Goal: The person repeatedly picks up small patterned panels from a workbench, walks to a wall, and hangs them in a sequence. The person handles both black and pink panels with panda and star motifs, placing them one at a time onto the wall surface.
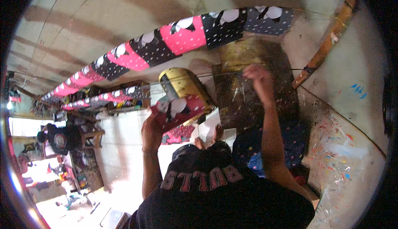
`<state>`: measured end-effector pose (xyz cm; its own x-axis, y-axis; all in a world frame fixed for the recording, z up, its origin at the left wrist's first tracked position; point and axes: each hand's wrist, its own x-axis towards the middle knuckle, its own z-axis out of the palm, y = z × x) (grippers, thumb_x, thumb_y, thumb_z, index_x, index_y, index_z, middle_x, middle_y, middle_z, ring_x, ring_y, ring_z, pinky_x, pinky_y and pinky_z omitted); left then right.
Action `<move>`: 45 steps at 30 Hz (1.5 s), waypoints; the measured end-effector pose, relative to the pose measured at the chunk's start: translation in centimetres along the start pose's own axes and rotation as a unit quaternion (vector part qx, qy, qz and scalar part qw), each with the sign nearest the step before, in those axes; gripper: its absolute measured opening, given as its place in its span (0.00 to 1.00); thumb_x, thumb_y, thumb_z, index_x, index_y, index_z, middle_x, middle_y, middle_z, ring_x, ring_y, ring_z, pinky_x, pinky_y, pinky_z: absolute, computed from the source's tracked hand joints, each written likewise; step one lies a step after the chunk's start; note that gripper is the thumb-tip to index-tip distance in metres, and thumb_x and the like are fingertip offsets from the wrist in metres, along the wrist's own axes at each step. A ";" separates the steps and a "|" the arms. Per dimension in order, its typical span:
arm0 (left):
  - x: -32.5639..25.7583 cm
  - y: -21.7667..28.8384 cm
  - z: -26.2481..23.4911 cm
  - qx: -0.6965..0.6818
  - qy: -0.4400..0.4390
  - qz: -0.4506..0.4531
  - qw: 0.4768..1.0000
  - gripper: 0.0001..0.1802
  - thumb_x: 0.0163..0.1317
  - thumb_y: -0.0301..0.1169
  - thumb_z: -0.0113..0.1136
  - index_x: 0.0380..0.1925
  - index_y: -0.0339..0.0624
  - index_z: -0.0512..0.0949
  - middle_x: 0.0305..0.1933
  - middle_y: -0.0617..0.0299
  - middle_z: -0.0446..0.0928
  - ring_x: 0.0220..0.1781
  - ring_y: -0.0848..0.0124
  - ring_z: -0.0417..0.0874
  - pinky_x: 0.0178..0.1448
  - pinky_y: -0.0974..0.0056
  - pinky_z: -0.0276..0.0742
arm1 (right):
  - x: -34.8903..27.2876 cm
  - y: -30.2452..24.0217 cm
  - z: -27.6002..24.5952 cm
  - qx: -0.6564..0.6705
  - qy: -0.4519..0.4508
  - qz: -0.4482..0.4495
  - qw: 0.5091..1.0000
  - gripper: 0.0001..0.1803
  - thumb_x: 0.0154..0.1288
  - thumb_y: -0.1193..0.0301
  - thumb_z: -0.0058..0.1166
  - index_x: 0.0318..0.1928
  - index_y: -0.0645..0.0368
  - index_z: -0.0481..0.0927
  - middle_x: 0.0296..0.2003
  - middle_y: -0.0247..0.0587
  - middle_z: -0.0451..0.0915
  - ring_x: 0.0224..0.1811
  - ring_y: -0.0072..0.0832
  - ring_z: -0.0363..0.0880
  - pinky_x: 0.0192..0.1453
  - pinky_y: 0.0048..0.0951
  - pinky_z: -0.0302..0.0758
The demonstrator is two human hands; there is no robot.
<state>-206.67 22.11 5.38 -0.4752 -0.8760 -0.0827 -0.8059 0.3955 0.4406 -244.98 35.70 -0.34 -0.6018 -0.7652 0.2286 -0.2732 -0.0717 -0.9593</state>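
My left hand [151, 130] is closed on the edge of a pink and black patterned sheet [180, 109] with white shapes. The sheet lies against a gold-coloured cylinder [182, 84]. My right hand [258, 76] is raised against a dark, paint-stained board [240, 100], fingers bent and blurred; whether it holds anything is unclear. A long strip of the same patterned material [178, 38], in pink, black and grey panels, runs above both hands from upper right to far left. My black shirt [215, 196] fills the lower middle.
A second patterned strip [103, 98] hangs lower at the left. Another person in a dark shirt [58, 138] stands far left beside a wooden stool [93, 137]. A wooden pole [327, 42] leans at upper right. A paint-speckled surface [344, 158] is on the right, with white tiles [122, 146] at centre left.
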 end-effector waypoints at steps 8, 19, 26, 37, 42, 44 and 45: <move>5.4 3.5 2.4 -0.765 -0.217 -0.110 0.596 0.13 0.66 0.33 0.44 0.45 0.38 0.72 0.46 0.58 0.76 0.47 0.65 0.77 0.55 0.56 0.72 | -4.5 -2.0 7.9 0.407 -0.046 0.224 0.884 0.11 0.62 0.75 0.52 0.46 0.61 0.77 0.37 0.37 0.81 0.45 0.24 0.78 0.51 0.28 0.73; 4.7 -4.6 8.4 -0.640 -0.262 0.025 0.722 0.28 0.68 0.44 0.37 0.57 0.31 0.63 0.57 0.47 0.70 0.52 0.57 0.75 0.55 0.58 0.72 | -1.7 -13.2 -0.2 -0.149 -0.175 -0.014 0.973 0.08 0.60 0.71 0.54 0.36 0.62 0.80 0.30 0.38 0.81 0.34 0.20 0.77 0.41 0.26 0.74; 2.1 -8.6 10.8 -0.714 -0.234 -0.140 0.644 0.26 0.67 0.45 0.38 0.54 0.33 0.66 0.53 0.48 0.73 0.48 0.57 0.77 0.50 0.59 0.74 | 8.7 -21.7 -15.1 -0.116 0.007 0.022 0.993 0.12 0.58 0.70 0.56 0.42 0.58 0.80 0.37 0.35 0.80 0.41 0.26 0.78 0.48 0.27 0.74; 0.6 -8.7 11.0 -0.694 -0.130 -0.205 0.678 0.25 0.67 0.45 0.40 0.53 0.37 0.68 0.52 0.52 0.74 0.47 0.60 0.77 0.50 0.60 0.74 | 15.9 -13.5 -26.6 0.067 0.119 0.040 0.990 0.10 0.59 0.72 0.51 0.42 0.58 0.79 0.36 0.33 0.80 0.37 0.24 0.78 0.45 0.25 0.73; -0.7 -8.3 11.0 -0.668 -0.114 -0.223 0.701 0.27 0.66 0.48 0.40 0.54 0.36 0.67 0.52 0.51 0.74 0.47 0.60 0.77 0.51 0.58 0.73 | 17.1 -7.7 -28.2 0.097 0.104 0.068 0.987 0.11 0.59 0.70 0.53 0.42 0.59 0.79 0.36 0.33 0.80 0.37 0.24 0.77 0.45 0.26 0.74; -1.1 -8.0 11.0 -0.628 -0.110 -0.210 0.741 0.28 0.66 0.48 0.40 0.55 0.35 0.67 0.53 0.50 0.74 0.47 0.60 0.77 0.51 0.58 0.73 | 17.4 -5.6 -28.9 0.127 0.084 0.049 0.987 0.11 0.59 0.68 0.54 0.41 0.59 0.79 0.35 0.34 0.80 0.37 0.24 0.78 0.44 0.27 0.74; -1.1 -8.0 11.0 -0.633 -0.121 -0.214 0.734 0.28 0.66 0.48 0.40 0.55 0.35 0.67 0.53 0.49 0.74 0.47 0.60 0.77 0.51 0.59 0.73 | 17.6 -4.8 -29.4 0.130 0.098 0.045 0.986 0.12 0.59 0.68 0.54 0.41 0.60 0.79 0.36 0.34 0.80 0.37 0.25 0.77 0.44 0.27 0.74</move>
<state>-203.60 22.98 -7.85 -0.4456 -0.7105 -0.5446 0.0009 -0.6087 0.7934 -276.28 41.41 13.17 -0.7554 -0.6393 0.1437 -0.0258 -0.1901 -0.9814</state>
